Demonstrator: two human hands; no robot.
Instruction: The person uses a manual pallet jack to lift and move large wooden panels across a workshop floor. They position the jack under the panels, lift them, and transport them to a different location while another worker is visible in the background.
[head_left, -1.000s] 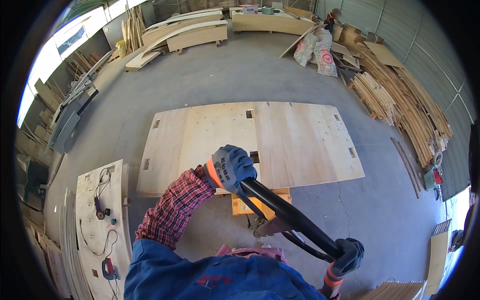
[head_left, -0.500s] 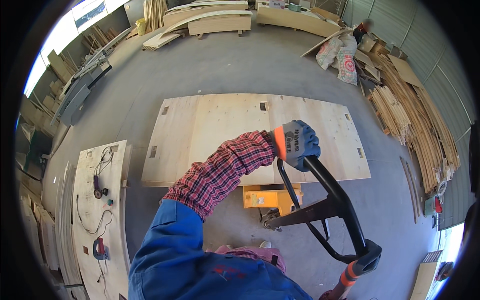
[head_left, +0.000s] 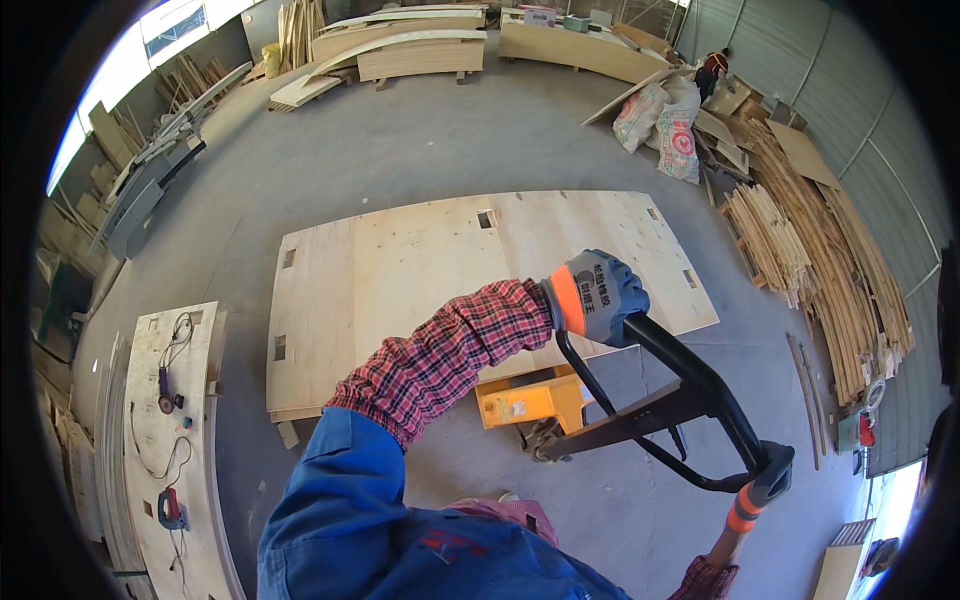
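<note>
My left hand (head_left: 600,297), in a grey glove with an orange cuff, is closed around the far end of a black pallet jack handle (head_left: 692,372). At the near right end of the same handle is my right hand (head_left: 768,475), gloved alike and closed on the bar. The handle is a tilted loop joined by a dark arm to the yellow pallet jack body (head_left: 535,402). Ahead of that body lies a wide flat load of pale plywood panels (head_left: 430,260) with small rectangular cut-outs; my left sleeve covers part of its near edge. The jack's forks are hidden.
On the left stands a plywood-topped bench (head_left: 200,430) with a grinder (head_left: 168,392), a red power tool (head_left: 172,510) and cords. Timber strips (head_left: 830,260) and white sacks (head_left: 678,140) line the right. A person (head_left: 712,72) is behind the sacks. Stacked boards (head_left: 420,62) stand far ahead.
The handle and my right hand have shifted right, both hands still gripping. The plywood load and yellow body now sit turned at an angle in view. The surroundings have slid slightly left.
</note>
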